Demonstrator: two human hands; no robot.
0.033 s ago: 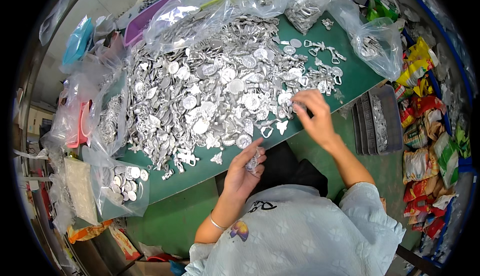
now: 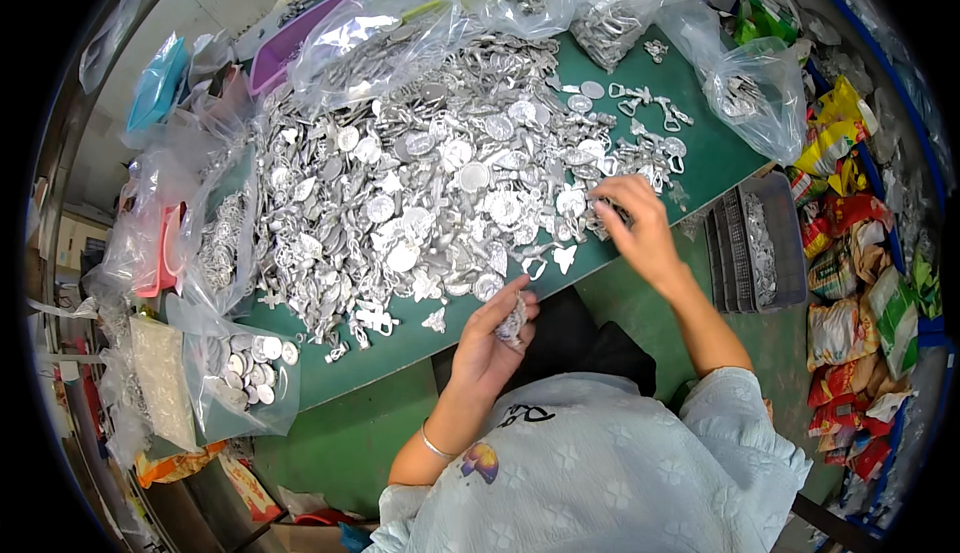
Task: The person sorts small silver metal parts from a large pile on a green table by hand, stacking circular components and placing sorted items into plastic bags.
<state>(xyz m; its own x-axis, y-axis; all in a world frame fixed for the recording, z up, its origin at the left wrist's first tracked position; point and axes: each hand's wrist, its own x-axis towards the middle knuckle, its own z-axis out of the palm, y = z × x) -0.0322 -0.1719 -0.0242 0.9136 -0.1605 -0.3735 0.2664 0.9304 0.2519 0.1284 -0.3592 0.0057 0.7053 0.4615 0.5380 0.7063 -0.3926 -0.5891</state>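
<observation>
Gripping metal pieces (image 2: 512,323) in left hand (image 2: 485,350); holding right hand (image 2: 641,231) curled at the pile (image 2: 430,183), cannot tell if gripping anything.

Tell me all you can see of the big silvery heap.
The heap is a jumble of small, silver-grey, metallic-looking pieces, including round discs and leaf shapes. It covers much of the green table, with strays along the near edge. A clear plastic bag lies against its far side; the right hand is at its near right.
</observation>
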